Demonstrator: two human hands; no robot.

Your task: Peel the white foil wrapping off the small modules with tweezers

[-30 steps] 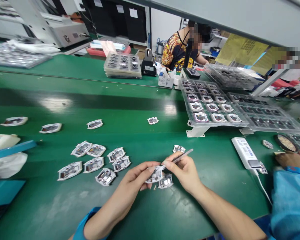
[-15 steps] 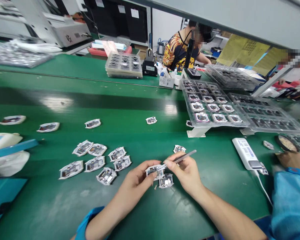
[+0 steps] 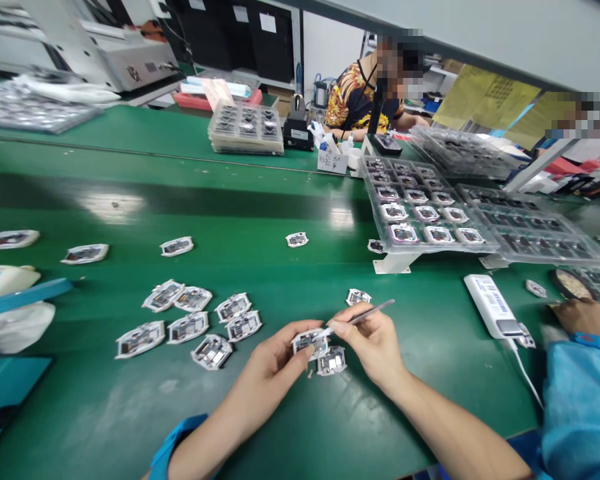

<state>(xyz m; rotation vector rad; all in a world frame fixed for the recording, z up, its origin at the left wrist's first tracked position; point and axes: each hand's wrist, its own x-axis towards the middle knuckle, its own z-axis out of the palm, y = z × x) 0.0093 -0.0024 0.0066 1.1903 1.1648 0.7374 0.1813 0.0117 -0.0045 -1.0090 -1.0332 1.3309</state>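
two hands work close together over a green bench top. the left hand pinches a small circuit board with a white paper edge and holds it up off the bench. the right hand is closed on a thin metal tool, held like a pen, and the near end of the tool reaches the board. the board looks light and stiff, but the tiny parts on it look fragile, so the white edge seems the best place to hold it. another board lies on the bench just below the hands, and more boards lie in a loose group to the left. a clear plastic tray full of boards stands up on the right. the left hand hides part of the held board, and the parts on it are too small to name. the tip of the tool is hard to see, so i cannot tell if it is tweezers or a pick. a third hand by a blue sleeve at the right edge is someone else's.
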